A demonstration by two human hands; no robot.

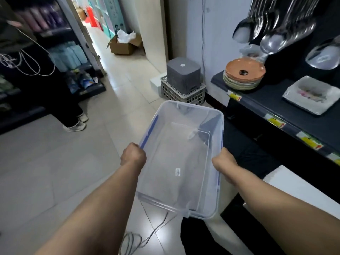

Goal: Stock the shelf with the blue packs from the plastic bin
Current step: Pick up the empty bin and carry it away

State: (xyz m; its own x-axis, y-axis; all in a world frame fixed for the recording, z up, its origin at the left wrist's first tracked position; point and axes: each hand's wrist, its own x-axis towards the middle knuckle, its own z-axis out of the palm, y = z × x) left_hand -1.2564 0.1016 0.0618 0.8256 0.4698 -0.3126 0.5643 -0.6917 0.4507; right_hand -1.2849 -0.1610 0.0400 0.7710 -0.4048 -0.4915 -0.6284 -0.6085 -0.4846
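1. Your left hand [132, 155] is curled tight over the left long rim of the clear rectangular plastic bin [191, 106], just behind its blue latch. Your right hand [225, 162] clamps the opposite rim, with its fingers wrapped out of sight beneath. One hand on each side keeps the wide bin level in front of you.
2. The bin hangs in the air above the pale tiled floor [55, 162] and touches nothing else. Only a small label shows on its bottom. No blue pack is left inside, so I judge the stocking done and the bin merely being carried.
3. To your right, the black shelf with yellow price tags [276, 102] carries a stack of round orange plates [244, 70] and white square dishes [311, 94]. Keep the bin's corner apart from its edge.
4. Farther off on your left, blurred pale blue packs [68, 56] stand upright in a row on the dark shelf unit [92, 89]. These are probably the task's packs, set faces out for shoppers.
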